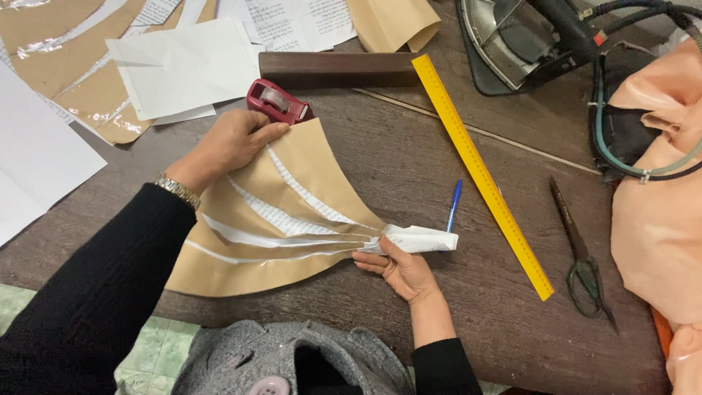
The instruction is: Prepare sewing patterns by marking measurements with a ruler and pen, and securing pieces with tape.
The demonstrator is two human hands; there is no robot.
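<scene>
Head view, left hand: we see our left hand (232, 143) reaching forward from a black sleeve, wrist bent, palm down, fingers curled over the top edge of the brown paper pattern piece (281, 216); it presses and grips that edge.
Head view, right hand: our right hand (401, 269) comes up from the lower edge, palm turned upward, thumb and fingers pinching the narrow end of the pattern piece where the slits meet, just beside a folded white paper tip (423, 238).
Pattern piece: it lies flat on the dark wooden surface (409, 161), fanned open, with white strips showing through its slits.
Tape dispenser: the red tape dispenser (278, 102) sits just beyond our left hand, touching the paper's top edge.
Near the right hand: a blue pen (454, 205) and a yellow ruler (479, 172) lie slantwise.
Farther right: dark scissors (583, 260), well apart from both hands.
Wrist: a metal watch (177, 190) on the left arm.
</scene>
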